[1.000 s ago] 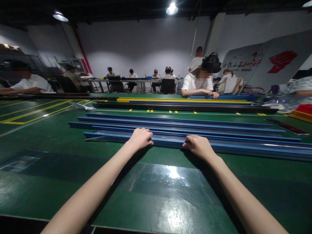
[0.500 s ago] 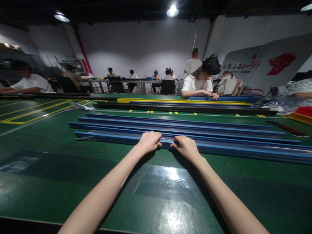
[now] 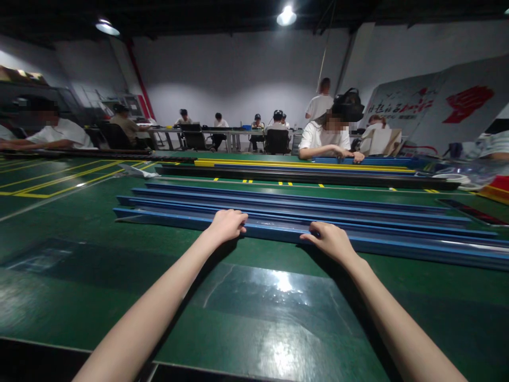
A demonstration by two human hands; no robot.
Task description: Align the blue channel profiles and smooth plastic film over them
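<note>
Nearest me on the green table lies a long blue channel strip (image 3: 274, 232), running left to right. My left hand (image 3: 228, 223) is closed over it left of the middle, fingers curled over the top into the channel. Farther right, my right hand (image 3: 328, 237) grips the same strip, with the thumb on the near side and the fingertips partly hidden. Just behind it, several similar blue strips (image 3: 191, 194) lie side by side. Beneath my forearms a clear plastic sheet (image 3: 254, 289) reflects the overhead light.
Past the blue strips lie a black bar (image 3: 278, 176) and a yellow strip (image 3: 262, 163). A dark flat object (image 3: 473, 211) rests at the right, near a red and yellow tray (image 3: 495, 188). Across the table, a co-worker's hands (image 3: 350, 154) rest at another blue strip.
My hands have moved apart along the near strip, the left one leftward and the right one rightward. The near strip's left end sits slightly farther left in view.
</note>
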